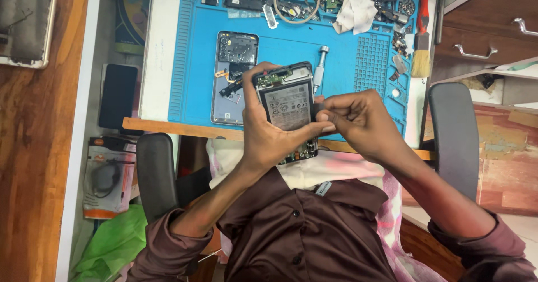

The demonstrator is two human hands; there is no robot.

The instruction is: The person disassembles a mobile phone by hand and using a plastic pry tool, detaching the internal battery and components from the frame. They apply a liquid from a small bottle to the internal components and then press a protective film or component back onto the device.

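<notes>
Brown sleeves lead to both hands, which meet over an opened phone (287,105) held above the near edge of the blue work mat (190,63). The left hand (268,132) is closed around the phone, gripping its left side and its lower part, with the thumb lying across the lower end of the grey battery (289,105). The phone is upright in the picture, its back cover off, so the battery and the small circuit board at the top are visible. The right hand (358,117) is closed, with its fingertips pressed together at the right edge of the phone, pinching something small and dark there; I cannot tell what it is.

Just left of the phone, a second phone frame (231,80) lies flat on the mat, also open, with loose dark parts on it. Just behind the phone, a small metal tool (319,66) with a round head lies on the mat. Farther behind the phone, at the far edge of the mat, there are a ring of cable (297,1), a white cloth (354,10) and many small dark parts. To the right of the phone, at the mat's right edge, a brush (422,41) with a red handle lies. Far left of the phone, a dark phone (118,96) lies on a lower surface.
</notes>
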